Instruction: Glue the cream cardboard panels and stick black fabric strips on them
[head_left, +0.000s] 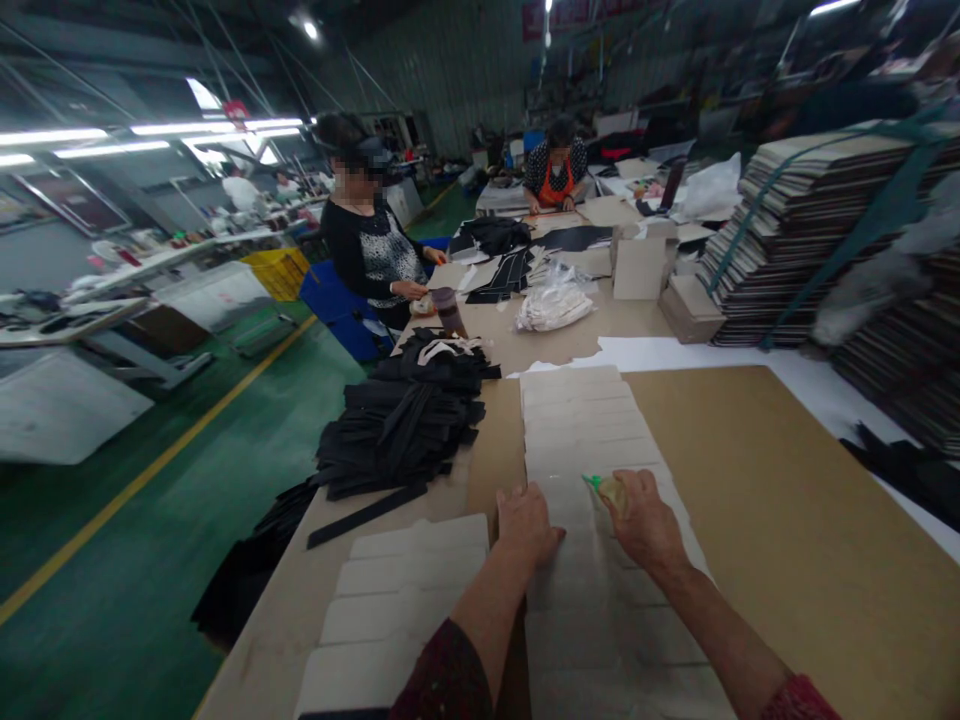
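Observation:
A long row of overlapping pale grey pieces (585,420) runs away from me over the table. My left hand (527,522) rests on the row's left edge, fingers apart and holding nothing. On the right, my right hand (645,520) is wrapped round a small yellowish bottle (613,496) with a green nozzle. The nozzle points left, over the middle of the row. A second set of pale pieces (405,590) lies to the left of my left forearm.
Black strips (397,425) are piled at the table's left edge. Brown board (795,470) lies right of the row. Beyond are a plastic bag (555,300), a dark cup (448,312) and tall strapped stacks (810,220). Two people work at the far side.

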